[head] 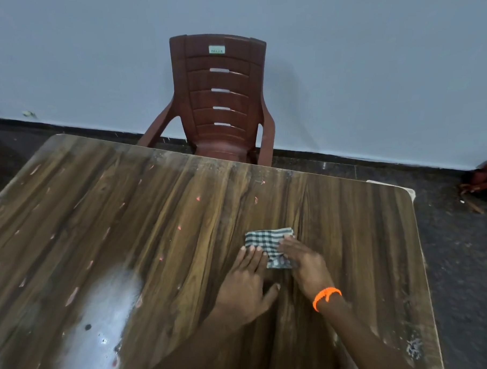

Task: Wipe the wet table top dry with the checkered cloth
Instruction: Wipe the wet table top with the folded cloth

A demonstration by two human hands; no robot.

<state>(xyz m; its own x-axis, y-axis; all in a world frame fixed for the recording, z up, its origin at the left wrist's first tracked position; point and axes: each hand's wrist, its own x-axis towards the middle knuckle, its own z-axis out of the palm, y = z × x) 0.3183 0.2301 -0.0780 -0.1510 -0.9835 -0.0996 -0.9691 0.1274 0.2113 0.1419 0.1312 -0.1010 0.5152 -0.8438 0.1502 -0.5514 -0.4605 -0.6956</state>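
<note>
The checkered cloth [270, 246] lies folded on the table top [154, 216], right of centre and just ahead of my two hands: my left hand [248, 284] lies flat with straight fingers whose tips touch the cloth's near left edge, and my right hand [303, 261], an orange band [325, 298] on its wrist, rests on the cloth's right side with fingers laid over it, though I cannot tell whether they pinch the fabric. The cloth is a small, dark-and-white check bundle, slightly rumpled, while a pale wet sheen [103, 316] glares on the wood well apart to my near left.
</note>
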